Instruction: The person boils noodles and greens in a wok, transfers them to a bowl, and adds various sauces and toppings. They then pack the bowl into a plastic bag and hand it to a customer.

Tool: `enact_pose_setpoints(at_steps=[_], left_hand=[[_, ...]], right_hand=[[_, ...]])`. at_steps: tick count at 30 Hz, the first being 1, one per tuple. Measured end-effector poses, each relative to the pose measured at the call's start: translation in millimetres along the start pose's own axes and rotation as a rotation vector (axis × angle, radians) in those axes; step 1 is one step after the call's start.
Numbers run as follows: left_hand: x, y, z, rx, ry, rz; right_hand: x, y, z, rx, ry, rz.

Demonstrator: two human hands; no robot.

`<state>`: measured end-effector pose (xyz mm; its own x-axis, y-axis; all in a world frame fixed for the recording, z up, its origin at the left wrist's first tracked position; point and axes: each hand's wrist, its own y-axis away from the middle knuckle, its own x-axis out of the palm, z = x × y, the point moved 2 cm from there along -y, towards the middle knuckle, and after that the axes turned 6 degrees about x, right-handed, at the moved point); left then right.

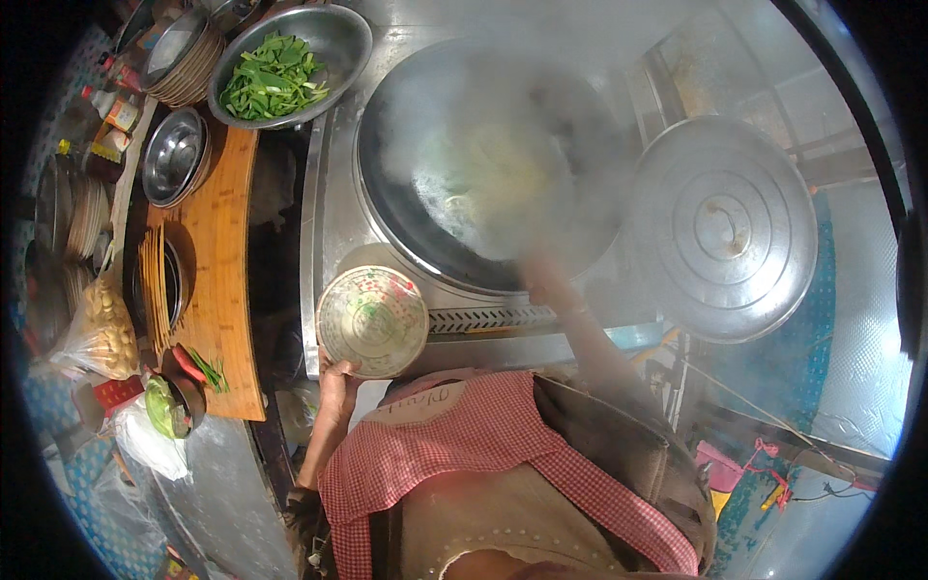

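My left hand grips the near edge of a bowl with red and green marks on its inside. The bowl is tipped so its inside faces up at me, at the front left of the stove. Thick steam rises from a large dark wok, which holds bubbling liquid with something pale yellow in it. Over the wok's near rim reaches my right hand, its fingers curled and blurred by steam. Whether it holds a utensil cannot be made out.
A metal basin of cut leafy greens stands at the back left. Metal bowls, wooden chopsticks and a red chili lie on the bamboo board. A round metal lid leans right of the wok.
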<state>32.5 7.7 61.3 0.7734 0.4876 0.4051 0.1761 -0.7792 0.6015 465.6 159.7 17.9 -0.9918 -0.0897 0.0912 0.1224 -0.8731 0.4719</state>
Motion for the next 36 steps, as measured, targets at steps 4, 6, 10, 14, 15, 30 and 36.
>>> enact_pose_setpoints(at_steps=[4,6,10,14,15,30,36], left_hand=[[7.4,4.6,-4.1,0.01,-0.027,0.007],[9.2,4.5,-6.9,0.009,-0.038,0.021],[-4.7,-1.5,0.9,0.015,-0.043,0.063],[-8.5,-2.6,2.0,-0.01,-0.054,-0.005],[-6.8,-1.8,1.0,-0.008,-0.056,-0.02],[7.5,18.1,-13.8,0.057,-0.031,-0.106],[-2.2,3.5,-16.7,0.048,-0.037,0.002]], right_hand=[[9.2,-25.3,40.2,-0.117,0.102,0.076],[8.8,-20.5,63.1,-0.23,0.221,0.098],[0.6,9.9,91.0,-0.425,0.508,0.08],[-13.8,36.7,81.0,-0.41,0.605,0.03],[-13.5,37.0,67.3,-0.368,0.57,0.018],[59.9,11.2,35.0,0.294,-0.472,0.046],[31.7,-72.2,21.3,0.167,-0.036,0.122]])
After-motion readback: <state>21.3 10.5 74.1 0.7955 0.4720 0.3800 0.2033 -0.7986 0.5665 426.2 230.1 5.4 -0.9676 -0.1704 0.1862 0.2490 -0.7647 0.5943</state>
